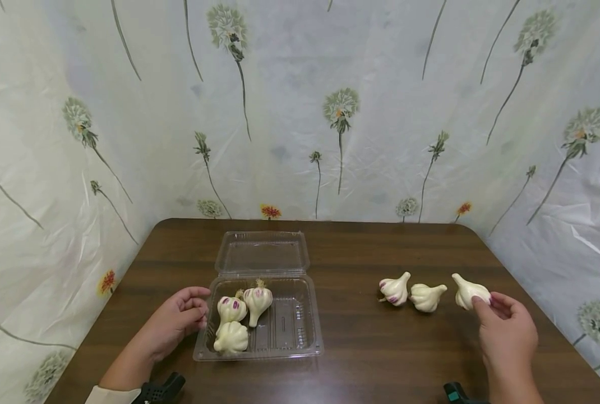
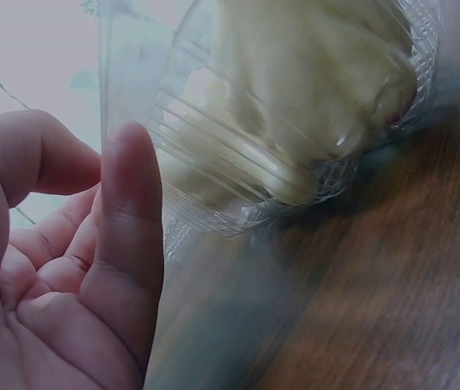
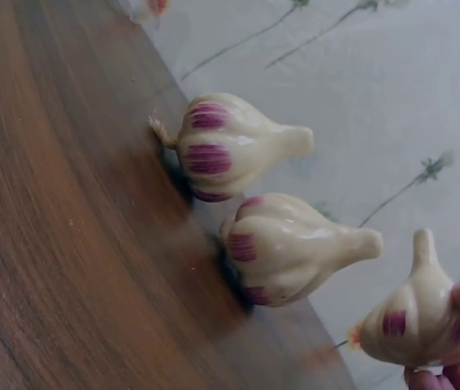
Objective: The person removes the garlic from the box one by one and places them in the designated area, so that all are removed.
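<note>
At the right of the table my right hand (image 1: pixel 509 331) pinches a white garlic bulb (image 1: pixel 469 293) between thumb and fingers, its stem pointing up and away. In the right wrist view that bulb (image 3: pixel 415 313) shows purple patches. Two more garlic bulbs, one purple-marked (image 1: pixel 395 289) and one paler from above (image 1: pixel 427 297), lie beside it to the left. A clear plastic clamshell box (image 1: pixel 295 328) stands open at centre left, holding three garlic bulbs (image 1: pixel 231 338) in its left half. My left hand (image 1: pixel 179 317) is at the box's left side, thumb and forefinger pinching its rim (image 2: pixel 128 89).
The box's lid (image 1: pixel 262 252) lies folded back toward the far edge of the brown wooden table (image 1: pixel 350 264). A pale sheet printed with dandelions (image 1: pixel 290 112) hangs behind the table and along both sides. Dark bands (image 1: pixel 161 388) are on both wrists.
</note>
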The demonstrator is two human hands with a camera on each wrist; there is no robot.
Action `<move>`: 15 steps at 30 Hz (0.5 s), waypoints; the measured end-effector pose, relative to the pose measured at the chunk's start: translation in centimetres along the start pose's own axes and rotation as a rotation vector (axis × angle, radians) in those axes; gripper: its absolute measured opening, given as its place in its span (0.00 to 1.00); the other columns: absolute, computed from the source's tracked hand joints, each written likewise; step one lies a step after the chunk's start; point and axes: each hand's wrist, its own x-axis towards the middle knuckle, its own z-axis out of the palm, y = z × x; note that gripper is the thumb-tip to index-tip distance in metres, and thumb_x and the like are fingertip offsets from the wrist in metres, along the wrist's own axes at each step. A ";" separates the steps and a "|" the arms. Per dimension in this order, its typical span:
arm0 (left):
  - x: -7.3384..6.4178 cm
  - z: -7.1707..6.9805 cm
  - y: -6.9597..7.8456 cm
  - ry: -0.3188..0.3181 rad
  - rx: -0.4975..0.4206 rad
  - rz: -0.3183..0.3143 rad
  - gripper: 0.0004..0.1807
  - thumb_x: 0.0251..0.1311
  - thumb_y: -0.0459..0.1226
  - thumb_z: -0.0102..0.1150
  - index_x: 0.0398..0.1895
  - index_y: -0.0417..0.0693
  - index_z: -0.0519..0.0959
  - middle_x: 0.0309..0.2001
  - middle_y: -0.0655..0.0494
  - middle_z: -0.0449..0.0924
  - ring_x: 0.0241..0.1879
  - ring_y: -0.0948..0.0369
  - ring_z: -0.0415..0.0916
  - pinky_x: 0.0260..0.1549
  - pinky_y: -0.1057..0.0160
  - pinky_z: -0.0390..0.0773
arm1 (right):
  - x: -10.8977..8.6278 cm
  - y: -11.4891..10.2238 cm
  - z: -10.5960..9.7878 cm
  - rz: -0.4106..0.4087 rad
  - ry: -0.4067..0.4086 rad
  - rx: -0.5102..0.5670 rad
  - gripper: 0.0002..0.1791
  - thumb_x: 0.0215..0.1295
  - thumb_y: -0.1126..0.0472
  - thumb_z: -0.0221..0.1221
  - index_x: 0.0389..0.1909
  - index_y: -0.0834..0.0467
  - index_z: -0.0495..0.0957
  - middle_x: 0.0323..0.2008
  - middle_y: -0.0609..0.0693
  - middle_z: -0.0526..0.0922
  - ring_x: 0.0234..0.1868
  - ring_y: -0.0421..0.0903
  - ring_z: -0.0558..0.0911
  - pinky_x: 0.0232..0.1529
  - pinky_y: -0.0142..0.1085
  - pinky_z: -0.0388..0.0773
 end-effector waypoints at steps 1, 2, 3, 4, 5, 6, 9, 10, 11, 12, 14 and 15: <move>0.0 0.0 0.0 0.001 0.000 0.001 0.26 0.76 0.30 0.54 0.71 0.30 0.59 0.41 0.56 0.77 0.37 0.63 0.80 0.42 0.66 0.86 | 0.0 0.1 0.0 0.007 -0.002 -0.012 0.22 0.66 0.50 0.71 0.57 0.52 0.79 0.38 0.33 0.75 0.39 0.29 0.74 0.32 0.16 0.73; 0.0 0.0 0.0 0.003 -0.003 0.002 0.26 0.76 0.30 0.54 0.71 0.30 0.59 0.41 0.56 0.77 0.37 0.63 0.80 0.42 0.66 0.86 | 0.1 0.3 0.1 0.015 -0.008 -0.022 0.22 0.66 0.50 0.70 0.57 0.53 0.79 0.38 0.33 0.75 0.39 0.30 0.74 0.32 0.16 0.73; 0.0 0.0 0.0 0.004 -0.003 0.004 0.26 0.75 0.30 0.54 0.70 0.30 0.59 0.41 0.56 0.77 0.37 0.63 0.80 0.42 0.66 0.86 | 0.2 0.4 0.1 0.022 -0.015 -0.032 0.23 0.66 0.49 0.70 0.58 0.53 0.79 0.38 0.34 0.75 0.39 0.30 0.73 0.32 0.17 0.73; 0.0 0.0 0.0 0.006 -0.003 0.007 0.26 0.75 0.30 0.54 0.70 0.30 0.59 0.40 0.56 0.77 0.37 0.63 0.80 0.42 0.66 0.86 | 0.2 0.5 0.2 0.031 -0.021 -0.036 0.23 0.66 0.49 0.70 0.58 0.53 0.79 0.38 0.34 0.75 0.39 0.31 0.73 0.32 0.17 0.73; 0.0 0.1 0.0 0.007 -0.002 0.010 0.25 0.75 0.29 0.54 0.70 0.30 0.60 0.40 0.56 0.77 0.37 0.63 0.80 0.42 0.66 0.86 | 0.3 0.5 0.2 0.042 -0.027 -0.039 0.24 0.66 0.48 0.70 0.58 0.53 0.78 0.39 0.35 0.75 0.39 0.31 0.73 0.32 0.18 0.73; 0.0 0.1 0.0 0.007 -0.002 0.013 0.25 0.75 0.30 0.54 0.70 0.30 0.60 0.40 0.57 0.77 0.37 0.63 0.80 0.42 0.66 0.86 | 0.4 0.6 0.2 0.048 -0.032 -0.045 0.25 0.66 0.48 0.70 0.59 0.53 0.78 0.39 0.36 0.75 0.40 0.32 0.73 0.31 0.19 0.73; 0.2 0.2 0.0 0.000 0.004 0.023 0.26 0.75 0.30 0.54 0.70 0.30 0.60 0.40 0.57 0.76 0.38 0.63 0.80 0.43 0.66 0.86 | 0.5 0.6 0.1 0.079 -0.040 -0.055 0.27 0.65 0.46 0.70 0.61 0.53 0.77 0.41 0.38 0.74 0.41 0.34 0.72 0.31 0.20 0.74; 0.2 0.2 -0.1 -0.001 0.003 0.022 0.25 0.75 0.30 0.54 0.70 0.30 0.60 0.40 0.57 0.76 0.38 0.63 0.80 0.43 0.66 0.86 | 0.5 0.6 0.0 0.084 -0.045 -0.070 0.29 0.66 0.45 0.70 0.62 0.54 0.77 0.42 0.38 0.74 0.41 0.35 0.72 0.31 0.21 0.74; 0.2 0.2 -0.1 -0.002 0.003 0.020 0.25 0.75 0.30 0.54 0.70 0.30 0.60 0.40 0.57 0.76 0.38 0.63 0.80 0.43 0.66 0.86 | 0.6 0.6 0.0 0.086 -0.052 -0.089 0.31 0.66 0.44 0.70 0.64 0.54 0.76 0.43 0.39 0.74 0.42 0.36 0.72 0.30 0.21 0.74; 0.2 0.2 -0.1 -0.002 0.002 0.017 0.25 0.75 0.30 0.54 0.70 0.30 0.60 0.40 0.57 0.76 0.38 0.63 0.79 0.43 0.66 0.86 | 0.5 0.6 0.0 0.089 -0.060 -0.109 0.32 0.66 0.43 0.69 0.65 0.55 0.76 0.44 0.40 0.74 0.42 0.37 0.72 0.30 0.21 0.74; 0.1 0.2 -0.1 0.002 0.000 0.011 0.25 0.75 0.29 0.53 0.70 0.30 0.60 0.40 0.57 0.76 0.38 0.63 0.80 0.43 0.66 0.86 | 0.5 0.6 0.1 0.094 -0.080 -0.145 0.35 0.66 0.42 0.68 0.68 0.57 0.74 0.46 0.42 0.74 0.43 0.38 0.72 0.30 0.23 0.74; 0.1 0.1 -0.1 0.004 -0.001 0.008 0.25 0.75 0.29 0.53 0.70 0.31 0.60 0.40 0.57 0.76 0.38 0.63 0.80 0.43 0.66 0.86 | 0.4 0.6 0.2 0.093 -0.089 -0.160 0.37 0.66 0.41 0.68 0.69 0.57 0.73 0.47 0.43 0.74 0.43 0.39 0.72 0.30 0.23 0.75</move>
